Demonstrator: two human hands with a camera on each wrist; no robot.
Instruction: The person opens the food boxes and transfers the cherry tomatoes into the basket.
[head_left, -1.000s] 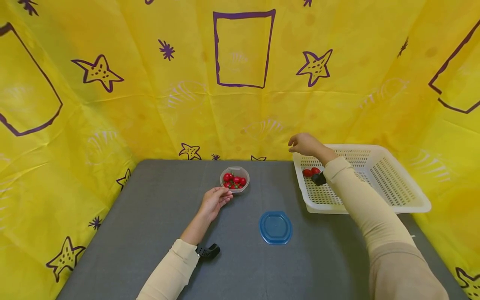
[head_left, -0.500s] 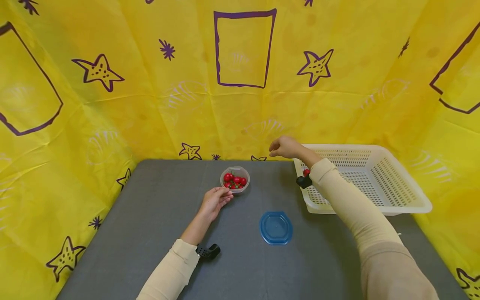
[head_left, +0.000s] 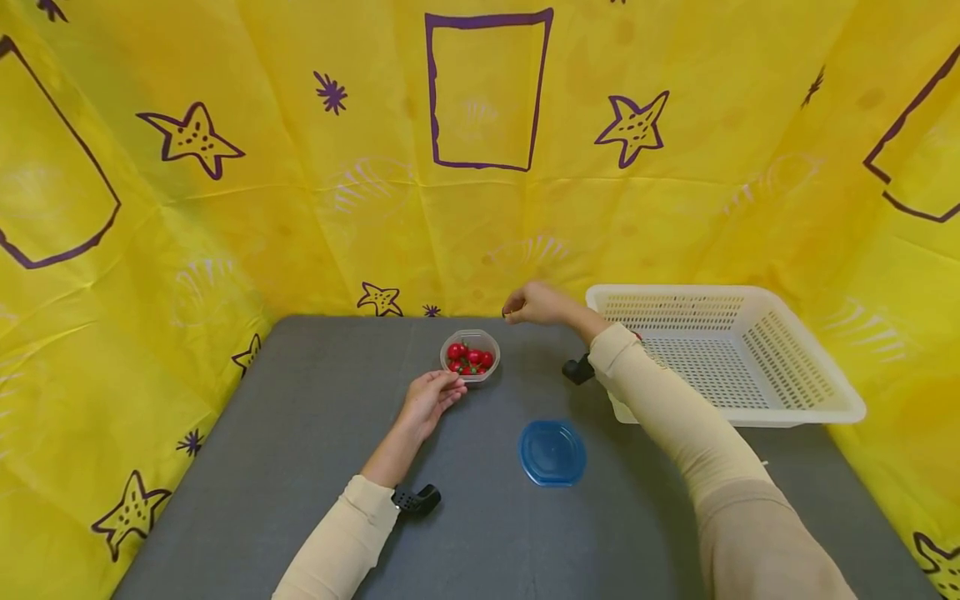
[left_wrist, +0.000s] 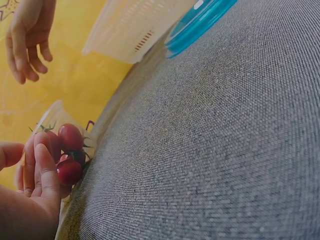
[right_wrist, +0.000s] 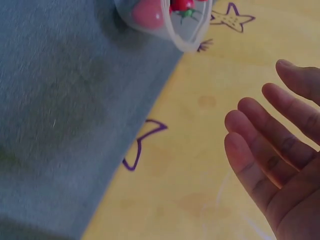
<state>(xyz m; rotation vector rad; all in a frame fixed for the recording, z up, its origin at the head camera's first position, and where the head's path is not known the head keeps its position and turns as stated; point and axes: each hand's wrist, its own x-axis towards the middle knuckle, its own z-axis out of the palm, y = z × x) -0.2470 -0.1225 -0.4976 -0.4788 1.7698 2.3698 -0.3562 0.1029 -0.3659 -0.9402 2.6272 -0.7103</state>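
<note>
A small clear plastic container (head_left: 491, 371) holding several cherry tomatoes (head_left: 470, 358) with green stems stands near the table's far edge. My left hand (head_left: 431, 404) holds its near rim with thumb and fingers; in the left wrist view the fingers (left_wrist: 46, 167) lie against its side. To the container's right, my right hand (head_left: 542, 304) hovers above the far table edge. The right wrist view shows that right hand (right_wrist: 280, 150) with relaxed, spread fingers and nothing in them. A blue lid (head_left: 552, 452) lies flat on the table, nearer to me.
At the right stands a white perforated basket (head_left: 817, 408); my right forearm crosses its left side. A bit of red (head_left: 637, 336) shows there beside the sleeve. Grey cloth covers the table (head_left: 300, 433), and a yellow patterned curtain (head_left: 480, 233) hangs behind and along the sides.
My right hand has moved left from above the basket toward the container, its forearm now hiding most of the red tomatoes in the basket. The left hand stays at the container.
</note>
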